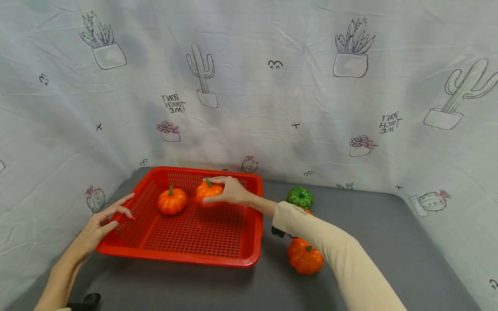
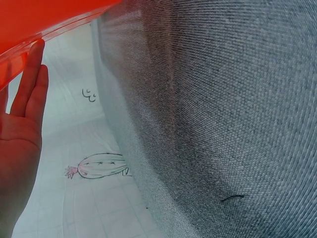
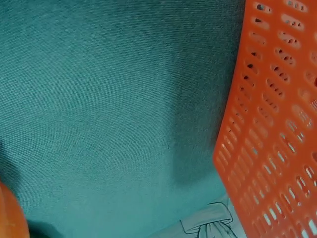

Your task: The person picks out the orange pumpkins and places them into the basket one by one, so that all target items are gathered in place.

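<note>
In the head view, my right hand (image 1: 231,191) holds a small orange pumpkin (image 1: 206,194) with a green stem between thumb and fingers, over the back part of a red plastic basket (image 1: 177,256). Another orange pumpkin (image 1: 172,201) sits in the basket on the left. My left hand (image 1: 102,224) touches the basket's left rim, its fingers lying over the edge. In the left wrist view, the left hand's fairly straight fingers (image 2: 35,91) meet the red rim. The right wrist view shows the basket's slotted side wall (image 3: 277,114) but not the hand.
Right of the basket, a green pumpkin (image 1: 300,197) stands at the back, with an orange one mostly hidden behind the right sleeve (image 1: 323,233). Nearer is an orange pumpkin (image 1: 305,256). A grey cloth (image 1: 381,233) covers the table; a printed curtain (image 1: 249,86) hangs behind.
</note>
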A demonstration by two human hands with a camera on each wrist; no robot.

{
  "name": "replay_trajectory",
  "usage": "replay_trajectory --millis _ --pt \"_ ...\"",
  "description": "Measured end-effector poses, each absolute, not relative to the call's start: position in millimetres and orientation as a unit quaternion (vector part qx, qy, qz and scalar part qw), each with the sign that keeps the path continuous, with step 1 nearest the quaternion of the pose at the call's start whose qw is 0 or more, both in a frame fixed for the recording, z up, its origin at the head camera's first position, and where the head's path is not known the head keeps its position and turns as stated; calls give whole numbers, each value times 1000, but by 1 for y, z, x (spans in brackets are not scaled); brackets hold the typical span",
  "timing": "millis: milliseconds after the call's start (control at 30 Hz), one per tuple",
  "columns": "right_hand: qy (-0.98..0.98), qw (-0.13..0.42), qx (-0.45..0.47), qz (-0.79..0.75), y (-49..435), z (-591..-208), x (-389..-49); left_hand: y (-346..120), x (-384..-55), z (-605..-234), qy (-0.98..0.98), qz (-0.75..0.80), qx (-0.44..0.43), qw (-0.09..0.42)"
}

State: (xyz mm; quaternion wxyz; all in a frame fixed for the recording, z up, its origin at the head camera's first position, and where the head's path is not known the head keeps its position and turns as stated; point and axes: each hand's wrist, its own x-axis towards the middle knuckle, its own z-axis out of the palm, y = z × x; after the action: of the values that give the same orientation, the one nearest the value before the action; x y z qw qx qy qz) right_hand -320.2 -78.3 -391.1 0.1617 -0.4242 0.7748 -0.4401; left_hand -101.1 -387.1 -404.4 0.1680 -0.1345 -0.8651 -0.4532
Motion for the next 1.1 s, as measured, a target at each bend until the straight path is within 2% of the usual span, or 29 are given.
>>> replay_trajectory --millis 1100 --pt "803 217 -399 -386 -87 -395 -320 -388 -100 -404 -870 -449 -114 167"
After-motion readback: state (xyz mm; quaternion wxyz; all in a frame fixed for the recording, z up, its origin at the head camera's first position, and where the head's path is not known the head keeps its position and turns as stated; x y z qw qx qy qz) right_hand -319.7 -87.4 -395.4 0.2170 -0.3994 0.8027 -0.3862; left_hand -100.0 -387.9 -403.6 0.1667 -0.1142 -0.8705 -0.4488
